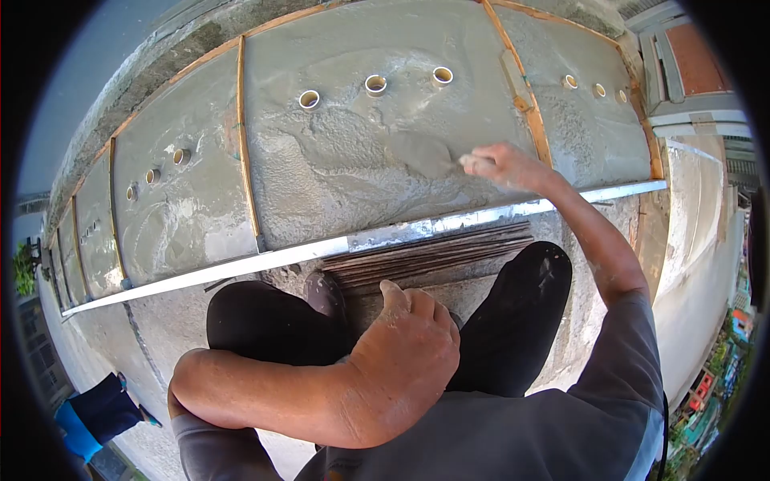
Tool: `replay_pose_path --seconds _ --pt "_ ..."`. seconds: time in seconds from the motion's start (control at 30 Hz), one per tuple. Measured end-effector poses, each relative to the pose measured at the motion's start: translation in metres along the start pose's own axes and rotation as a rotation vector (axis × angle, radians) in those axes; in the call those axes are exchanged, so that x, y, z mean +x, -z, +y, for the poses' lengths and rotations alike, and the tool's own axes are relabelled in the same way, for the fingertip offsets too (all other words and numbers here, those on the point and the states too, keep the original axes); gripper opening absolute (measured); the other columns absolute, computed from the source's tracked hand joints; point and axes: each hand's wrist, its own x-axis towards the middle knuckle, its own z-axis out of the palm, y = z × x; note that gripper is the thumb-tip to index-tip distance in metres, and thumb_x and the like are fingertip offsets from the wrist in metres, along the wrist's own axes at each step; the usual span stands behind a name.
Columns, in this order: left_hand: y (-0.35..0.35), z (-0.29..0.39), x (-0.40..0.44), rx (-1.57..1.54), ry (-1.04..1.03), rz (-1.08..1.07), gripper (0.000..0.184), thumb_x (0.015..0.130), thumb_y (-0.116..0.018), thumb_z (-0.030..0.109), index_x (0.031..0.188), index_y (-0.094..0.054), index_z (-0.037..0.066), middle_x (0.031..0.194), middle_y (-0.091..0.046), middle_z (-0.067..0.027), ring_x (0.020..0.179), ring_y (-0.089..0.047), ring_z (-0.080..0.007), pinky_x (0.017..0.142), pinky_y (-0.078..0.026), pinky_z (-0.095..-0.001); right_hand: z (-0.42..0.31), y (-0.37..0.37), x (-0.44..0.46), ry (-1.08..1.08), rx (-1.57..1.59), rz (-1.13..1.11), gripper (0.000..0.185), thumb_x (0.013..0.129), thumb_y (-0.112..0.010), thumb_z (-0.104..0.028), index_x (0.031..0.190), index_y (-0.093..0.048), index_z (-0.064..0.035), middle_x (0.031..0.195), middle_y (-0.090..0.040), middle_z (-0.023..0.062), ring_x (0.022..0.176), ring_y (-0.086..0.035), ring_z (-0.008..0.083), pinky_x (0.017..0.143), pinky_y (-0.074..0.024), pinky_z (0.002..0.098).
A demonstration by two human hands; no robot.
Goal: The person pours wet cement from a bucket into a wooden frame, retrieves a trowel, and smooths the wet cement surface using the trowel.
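My right hand [505, 166] reaches out over the wet concrete [337, 192], its fingers wrapped around the handle of a trowel [423, 154]. The grey, concrete-smeared blade lies flat on the wet surface, left of the hand. Closer to my body, my left hand [409, 345] hovers in front of my chest, between my knees. Its fingers are curled under and the thumb points up; the palm faces away, so anything inside is hidden. Smudges of dried concrete show on the skin. Three short pipe stubs [375, 84] stick up from the concrete beyond the trowel.
A long white metal edge [305, 254] borders the concrete on my side. Wooden strips [243, 136] divide the slab into panels, with more pipe stubs [182, 156] on both sides. Thin steel rods [425, 258] lie below the edge. Another person [92, 417] is at lower left.
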Motion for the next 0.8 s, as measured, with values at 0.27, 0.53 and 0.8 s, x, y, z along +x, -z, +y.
replay_pose_path --seconds 0.27,0.53,0.8 --pt "0.002 0.012 -0.003 0.015 0.087 -0.023 0.028 0.087 -0.060 0.018 0.104 -0.071 -0.001 0.096 -0.065 -0.0131 0.098 -0.060 -0.0287 0.093 -0.048 -0.0508 0.058 0.099 0.150 -0.275 0.431 0.562 0.047 0.095 -0.060 -0.056 0.106 -0.066 -0.0106 0.068 -0.051 0.0015 0.049 -0.051 0.0118 0.041 -0.0418 0.0304" --pt "0.004 0.016 -0.012 -0.008 0.127 -0.017 0.031 0.086 -0.061 0.018 0.107 -0.072 -0.002 0.098 -0.066 -0.0137 0.097 -0.060 -0.0295 0.094 -0.048 -0.0526 -0.014 0.075 0.237 -0.127 0.310 0.246 0.038 0.095 -0.065 -0.045 0.103 -0.065 -0.0077 0.067 -0.046 0.0033 0.047 -0.042 0.0118 0.039 -0.0334 0.0337" --pt "0.005 0.008 -0.006 -0.005 0.134 -0.013 0.031 0.086 -0.061 0.019 0.107 -0.072 -0.002 0.096 -0.066 -0.0129 0.095 -0.060 -0.0289 0.094 -0.048 -0.0526 -0.053 0.047 0.268 0.213 -0.344 0.366 0.041 0.090 -0.066 -0.041 0.102 -0.069 -0.0022 0.096 -0.071 0.0204 0.092 -0.066 0.0380 0.084 -0.0501 0.0449"
